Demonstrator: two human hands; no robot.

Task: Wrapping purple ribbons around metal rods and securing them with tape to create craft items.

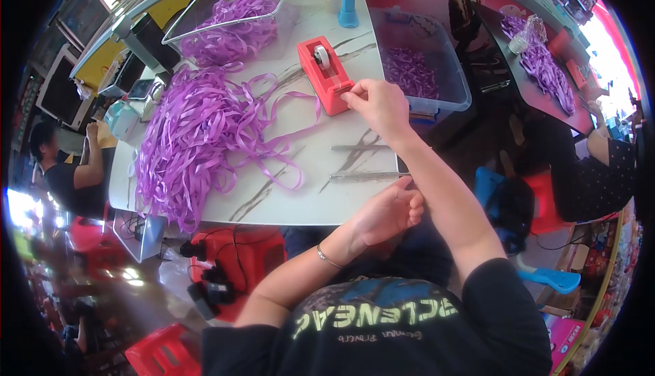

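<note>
My right hand [379, 108] is at the front end of a red tape dispenser [330, 79], thumb and forefinger pinched at its cutting edge where the tape comes off. A roll of clear tape [321, 56] sits in the dispenser. Near the table's front edge my left hand [390, 213] is turned palm up with its fingers curled in; whatever they hold is hidden. Between my hands lie two thin, straight, metal-looking strips, a far one [361, 147] and a near one [365, 175]. Left of the dispenser a big heap of purple ribbon [194, 134] spreads over the table, loose loops trailing toward the dispenser.
A clear bin [290, 18] with more purple ribbon stands at the back left, a blue fan [348, 4] behind the dispenser. Right of the white table [286, 202], a plastic tub [454, 79] holds purple pieces. Other people sit at left and right. Red stools [235, 256] stand below.
</note>
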